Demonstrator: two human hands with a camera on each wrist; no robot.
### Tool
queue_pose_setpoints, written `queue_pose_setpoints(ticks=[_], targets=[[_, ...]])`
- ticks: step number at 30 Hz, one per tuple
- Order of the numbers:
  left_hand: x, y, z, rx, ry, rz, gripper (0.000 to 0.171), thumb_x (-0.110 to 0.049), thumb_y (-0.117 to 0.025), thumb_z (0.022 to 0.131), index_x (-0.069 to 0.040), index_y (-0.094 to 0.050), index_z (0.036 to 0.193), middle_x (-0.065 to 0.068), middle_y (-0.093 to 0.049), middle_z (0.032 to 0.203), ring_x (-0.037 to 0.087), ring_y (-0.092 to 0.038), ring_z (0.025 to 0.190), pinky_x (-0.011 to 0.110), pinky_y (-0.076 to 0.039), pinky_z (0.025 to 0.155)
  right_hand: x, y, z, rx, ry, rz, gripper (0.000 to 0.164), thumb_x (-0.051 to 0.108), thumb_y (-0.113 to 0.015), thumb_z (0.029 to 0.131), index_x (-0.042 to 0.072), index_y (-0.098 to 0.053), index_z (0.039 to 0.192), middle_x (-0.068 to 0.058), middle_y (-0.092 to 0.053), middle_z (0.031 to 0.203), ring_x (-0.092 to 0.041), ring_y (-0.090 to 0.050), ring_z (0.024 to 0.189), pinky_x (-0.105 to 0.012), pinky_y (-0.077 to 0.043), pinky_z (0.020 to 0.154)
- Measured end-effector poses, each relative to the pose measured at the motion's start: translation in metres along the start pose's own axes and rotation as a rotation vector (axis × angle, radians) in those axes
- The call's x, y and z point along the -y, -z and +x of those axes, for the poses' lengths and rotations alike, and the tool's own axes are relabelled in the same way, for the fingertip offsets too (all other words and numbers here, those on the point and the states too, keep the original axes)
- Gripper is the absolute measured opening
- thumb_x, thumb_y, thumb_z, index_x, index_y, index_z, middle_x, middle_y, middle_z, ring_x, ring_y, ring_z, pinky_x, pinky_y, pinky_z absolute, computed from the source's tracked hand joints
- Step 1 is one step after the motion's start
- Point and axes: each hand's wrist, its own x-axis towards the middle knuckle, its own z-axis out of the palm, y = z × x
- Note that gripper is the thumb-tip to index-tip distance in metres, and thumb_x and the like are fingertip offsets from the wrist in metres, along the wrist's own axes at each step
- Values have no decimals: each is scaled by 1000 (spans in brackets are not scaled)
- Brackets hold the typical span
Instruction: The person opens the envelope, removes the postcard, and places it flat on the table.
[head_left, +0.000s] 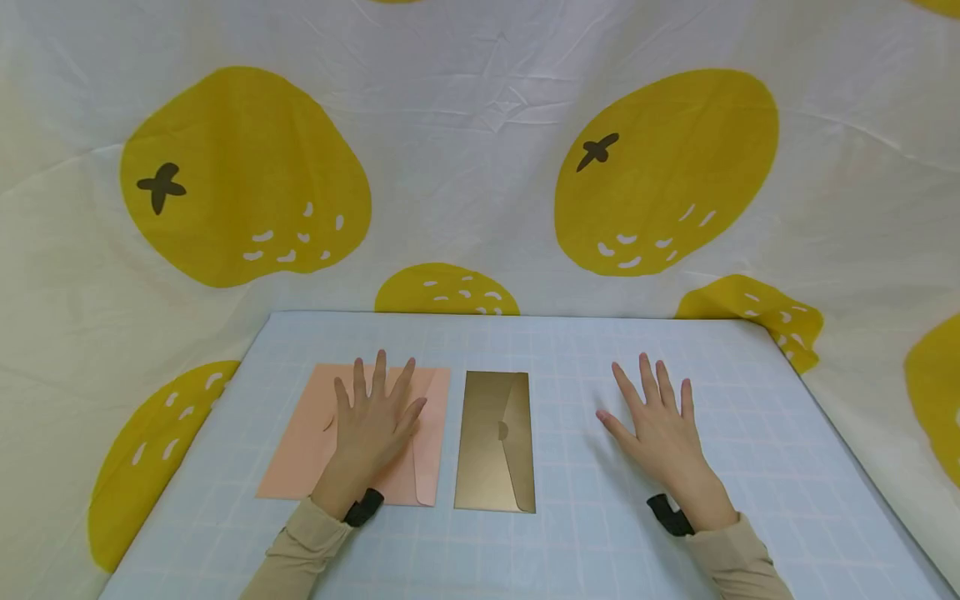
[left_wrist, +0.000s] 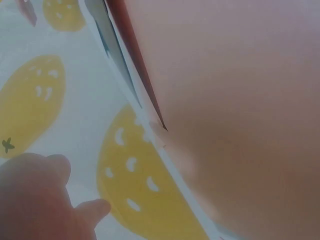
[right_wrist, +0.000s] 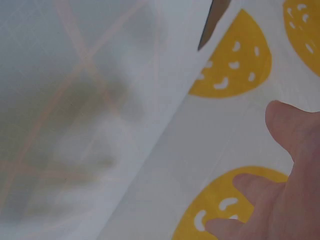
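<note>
Left grip spread wide, empty, over pink envelope at left; right grip same, over surface right of gold envelope; looks pre-pick, lifting would need an edge pinch

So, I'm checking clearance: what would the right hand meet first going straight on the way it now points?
Probably the patterned cloth beyond the far edge of the table; nothing else shows ahead of the right hand, though depth is unclear.

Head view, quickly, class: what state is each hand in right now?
Left hand: open over the pink envelope, holding nothing.
Right hand: open over the table, holding nothing.
</note>
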Motion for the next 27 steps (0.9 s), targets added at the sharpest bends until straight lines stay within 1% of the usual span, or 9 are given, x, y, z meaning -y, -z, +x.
queue_pose_setpoints(ticks=[11, 18, 20, 23, 27], targets=[[-1, 1, -1, -12, -5, 2, 65, -56, -37, 102, -26, -25, 159, 23, -12, 163, 53, -6, 145, 73, -3, 108, 2, 3, -1, -5, 4, 5, 76, 55, -52, 98, 16, -25, 158, -25, -8, 163, -44, -2, 149, -64, 11, 112], [-1, 1, 0, 0, -6, -30, 64, -55, -37, 102, -25, -28, 158, 24, -14, 162, 53, -8, 145, 72, -2, 109, 2, 4, -1, -20, 18, 11, 77, 54, -52, 98, 16, -25, 158, -26, -10, 162, -45, -4, 148, -64, 11, 112], [-1, 2, 0, -7, -16, -42, 63, -54, -38, 103, -23, -29, 157, 25, -17, 161, 53, -11, 145, 71, -4, 110, 3, 6, -1, -32, 23, 16, 76, 52, -54, 98, 15, -25, 158, -26, -12, 162, -45, -7, 148, -64, 9, 113], [-2, 4, 1, -36, -39, -62, 62, -50, -42, 103, -18, -35, 155, 26, -26, 158, 53, -19, 143, 70, -10, 111, 4, 8, 1, -73, 42, 36, 75, 46, -59, 97, 11, -28, 156, -28, -18, 160, -45, -12, 147, -64, 5, 113], [-6, 7, 1, -99, -82, -79, 56, -42, -50, 101, -11, -47, 147, 25, -39, 151, 49, -34, 137, 66, -21, 111, 7, 12, 3, -172, 79, 88, 70, 33, -66, 93, 5, -37, 150, -30, -30, 154, -46, -24, 143, -65, -3, 114]])
